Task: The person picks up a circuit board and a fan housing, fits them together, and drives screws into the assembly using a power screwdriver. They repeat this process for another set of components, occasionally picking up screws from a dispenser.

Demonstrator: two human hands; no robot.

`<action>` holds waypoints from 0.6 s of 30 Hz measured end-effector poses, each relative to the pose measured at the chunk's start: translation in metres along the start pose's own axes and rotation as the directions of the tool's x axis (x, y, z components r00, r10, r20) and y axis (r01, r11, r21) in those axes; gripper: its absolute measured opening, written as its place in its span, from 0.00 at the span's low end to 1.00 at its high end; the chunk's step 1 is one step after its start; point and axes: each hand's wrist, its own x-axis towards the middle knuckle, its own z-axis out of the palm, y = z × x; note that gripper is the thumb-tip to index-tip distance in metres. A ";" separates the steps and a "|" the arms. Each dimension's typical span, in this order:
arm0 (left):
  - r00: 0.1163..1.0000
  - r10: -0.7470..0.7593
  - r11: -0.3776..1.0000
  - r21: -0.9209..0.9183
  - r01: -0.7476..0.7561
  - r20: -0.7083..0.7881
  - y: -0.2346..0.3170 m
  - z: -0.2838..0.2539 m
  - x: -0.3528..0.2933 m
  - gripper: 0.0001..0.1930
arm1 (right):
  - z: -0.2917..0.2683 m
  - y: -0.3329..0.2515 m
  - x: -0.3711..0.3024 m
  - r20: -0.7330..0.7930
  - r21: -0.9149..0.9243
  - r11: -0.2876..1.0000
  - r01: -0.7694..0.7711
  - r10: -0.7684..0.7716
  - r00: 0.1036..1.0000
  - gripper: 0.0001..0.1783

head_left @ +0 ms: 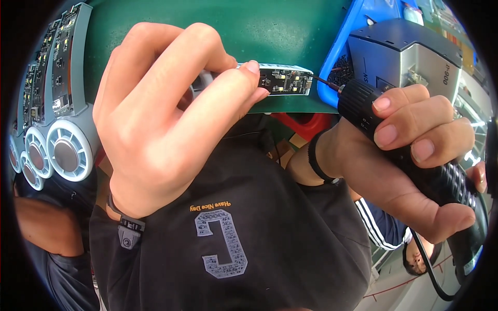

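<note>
My left hand (161, 114) is closed on a narrow pale-blue housing with a black circuit board (285, 82) in it. Thumb and fingers pinch it, hiding most of its left part. Wrapped round a black corded electric screwdriver (358, 103) is my right hand (415, 135). The screwdriver's thin bit (326, 82) points left, its tip at or very near the right end of the board; whether they touch I cannot tell.
At left stand several similar housings (72, 67) with boards and round white-rimmed discs. A green work surface (280, 26) lies behind my hands. Right of it are a blue tray (328, 72) with small dark screws and a grey-black box (404, 52). Other people appear at both sides.
</note>
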 end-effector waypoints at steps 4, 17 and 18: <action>1.000 0.009 1.000 0.002 -0.009 -0.004 0.001 0.001 0.001 0.16 | -0.003 0.002 0.000 0.068 -0.060 0.997 -0.041 0.045 0.997 0.39; 0.999 -0.029 1.000 -0.006 0.030 0.012 0.007 0.002 0.004 0.17 | -0.003 0.007 0.000 0.066 0.207 0.978 -0.002 -0.012 0.998 0.40; 0.999 -0.031 1.000 -0.004 0.031 0.012 0.007 0.002 0.004 0.17 | -0.002 0.006 -0.001 0.088 0.195 0.981 0.025 -0.043 0.995 0.39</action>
